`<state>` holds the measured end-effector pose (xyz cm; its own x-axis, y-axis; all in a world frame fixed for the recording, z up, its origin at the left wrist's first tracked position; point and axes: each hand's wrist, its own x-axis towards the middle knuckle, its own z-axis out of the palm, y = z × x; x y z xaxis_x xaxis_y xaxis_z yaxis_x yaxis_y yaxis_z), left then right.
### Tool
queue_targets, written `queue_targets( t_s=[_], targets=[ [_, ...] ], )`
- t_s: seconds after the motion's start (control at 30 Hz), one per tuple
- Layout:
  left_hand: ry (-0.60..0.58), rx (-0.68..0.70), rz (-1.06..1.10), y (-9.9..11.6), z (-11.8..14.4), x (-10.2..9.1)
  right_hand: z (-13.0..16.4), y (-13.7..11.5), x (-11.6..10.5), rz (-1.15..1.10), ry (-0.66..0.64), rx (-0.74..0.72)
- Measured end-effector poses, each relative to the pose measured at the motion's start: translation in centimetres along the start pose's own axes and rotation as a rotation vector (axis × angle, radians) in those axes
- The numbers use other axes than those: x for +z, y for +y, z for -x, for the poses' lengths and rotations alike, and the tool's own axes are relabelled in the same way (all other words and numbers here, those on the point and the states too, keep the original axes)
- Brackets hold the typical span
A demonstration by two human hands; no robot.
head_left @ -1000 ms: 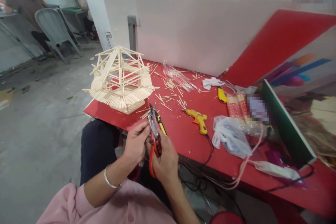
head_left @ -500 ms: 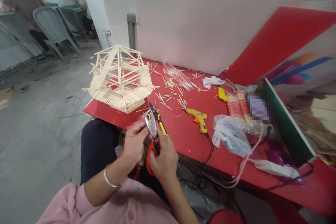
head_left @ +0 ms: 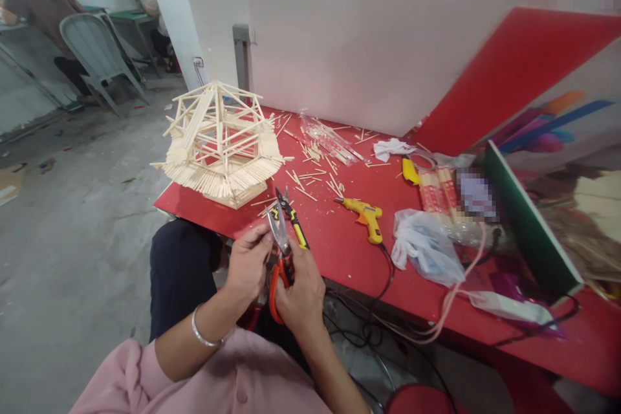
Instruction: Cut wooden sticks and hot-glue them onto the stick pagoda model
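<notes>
My right hand (head_left: 301,291) grips the red handles of a pair of snips (head_left: 278,252), blades pointing up and away. My left hand (head_left: 248,265) is pinched right at the blades, its fingertips touching them; what it holds there is too small to make out. Both hands hover just off the near edge of the red table (head_left: 339,252). A pair of yellow-and-black pliers (head_left: 291,217) lies on the table just behind the snips. A model roof made of wooden sticks (head_left: 220,142) stands at the table's left corner.
A yellow glue gun (head_left: 365,217) lies mid-table, its black cord running off the front edge. Loose sticks (head_left: 313,174), plastic bags (head_left: 424,246) and packs of chopsticks (head_left: 436,194) are scattered to the right. White boards (head_left: 349,45) stand behind. A grey chair (head_left: 94,52) and another person are far left.
The snips and both hands have shifted slightly down and left, closer to my body. The grip on the handles is unchanged.
</notes>
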<state>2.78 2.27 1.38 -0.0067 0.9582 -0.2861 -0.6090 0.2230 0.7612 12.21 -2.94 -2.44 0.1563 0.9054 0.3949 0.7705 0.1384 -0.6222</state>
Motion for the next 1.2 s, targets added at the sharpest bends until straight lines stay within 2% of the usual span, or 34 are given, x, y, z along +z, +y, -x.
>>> queue_targets(
  t_s=[0.3,0.57,0.7,0.8,1.0,1.2],
  targets=[
    [0.037,-0.043,0.063,-0.1,0.4,0.5,0.0,-0.4,0.2,-0.036,0.040,0.000],
    [0.066,0.072,-0.004,-0.4,0.6,0.4,0.1,-0.1,1.1,-0.002,0.120,-0.040],
    [0.070,0.049,0.017,-0.4,0.8,0.7,0.3,0.2,1.6,-0.031,0.186,-0.091],
    [0.090,0.046,0.042,-0.4,0.9,0.8,0.0,0.3,1.5,-0.068,0.162,-0.098],
    [0.102,0.014,0.072,-0.2,0.8,0.7,-0.6,0.0,0.9,0.079,0.068,-0.039],
    [0.091,0.012,0.044,-0.3,0.6,0.5,-0.3,-0.1,1.0,0.023,0.064,-0.025]
  ],
)
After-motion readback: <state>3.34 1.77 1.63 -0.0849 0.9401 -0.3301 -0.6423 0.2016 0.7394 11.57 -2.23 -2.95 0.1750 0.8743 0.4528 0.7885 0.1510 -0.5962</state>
